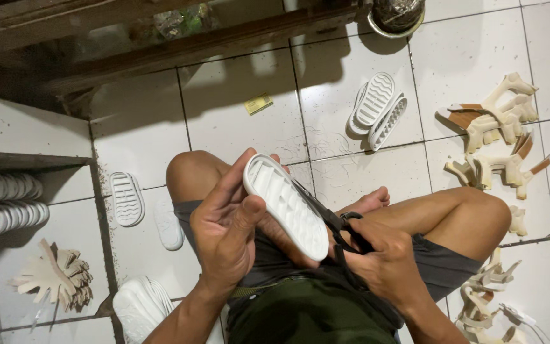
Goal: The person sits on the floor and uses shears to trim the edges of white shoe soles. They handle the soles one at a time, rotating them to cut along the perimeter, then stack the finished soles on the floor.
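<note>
A white sole (286, 205) is held tread-up over the lap, tilted, heel end low toward the right hand (386, 258). The left hand (227, 226) is wrapped around its upper edge, thumb pressed on the rim, fingers curled behind. The right hand is closed on black scissors (342, 224), blades laid against the sole's far edge. Beyond the hands, two more soles (377, 109) lie on the tile floor (237, 121). Beige straps (494, 118) are piled to the right.

Matt white ribbed rubber sole (286, 205); glossy white floor tiles (472, 57).
</note>
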The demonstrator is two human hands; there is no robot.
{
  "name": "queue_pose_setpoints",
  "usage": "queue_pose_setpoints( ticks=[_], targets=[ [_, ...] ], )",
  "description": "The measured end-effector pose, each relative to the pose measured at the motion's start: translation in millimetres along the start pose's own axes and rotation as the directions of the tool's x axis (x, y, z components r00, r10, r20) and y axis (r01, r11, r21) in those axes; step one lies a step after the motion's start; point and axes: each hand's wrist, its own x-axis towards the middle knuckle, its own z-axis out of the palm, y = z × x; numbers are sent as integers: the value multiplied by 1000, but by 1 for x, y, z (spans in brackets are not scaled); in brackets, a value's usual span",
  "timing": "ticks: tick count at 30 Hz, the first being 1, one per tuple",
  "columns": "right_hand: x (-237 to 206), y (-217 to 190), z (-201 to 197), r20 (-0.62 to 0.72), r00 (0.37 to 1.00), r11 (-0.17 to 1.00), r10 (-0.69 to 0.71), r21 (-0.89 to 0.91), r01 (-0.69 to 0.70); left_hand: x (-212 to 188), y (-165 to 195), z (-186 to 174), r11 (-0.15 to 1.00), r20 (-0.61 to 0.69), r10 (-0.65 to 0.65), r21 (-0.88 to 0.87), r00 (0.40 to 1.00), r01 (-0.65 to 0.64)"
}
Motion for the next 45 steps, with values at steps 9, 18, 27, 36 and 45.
queue_pose_setpoints(
  ticks=[9, 18, 27, 36, 45],
  targets=[
    [12, -13, -7, -17, 982, 973, -187, -141, 183, -15, -8, -3, 994, -14, -62, 84, 998, 63],
    [19, -16, -12, 40, 988, 979, -150, -130, 154, -20, -4, -8, 976, -7, -198, -89, 980, 197],
    [16, -6, -21, 65, 985, 973, -160, -155, 169, -21, -2, -3, 945, 31, -294, -143, 955, 295],
    [21, -11, -35, 77, 972, 955, -220, -186, 231, -20, -3, -4, 913, 91, -360, -170, 929, 370],
    [25, -11, -38, 88, 964, 949, -250, -174, 262, -15, 2, -1, 875, 223, -398, -200, 890, 441]
  ],
)
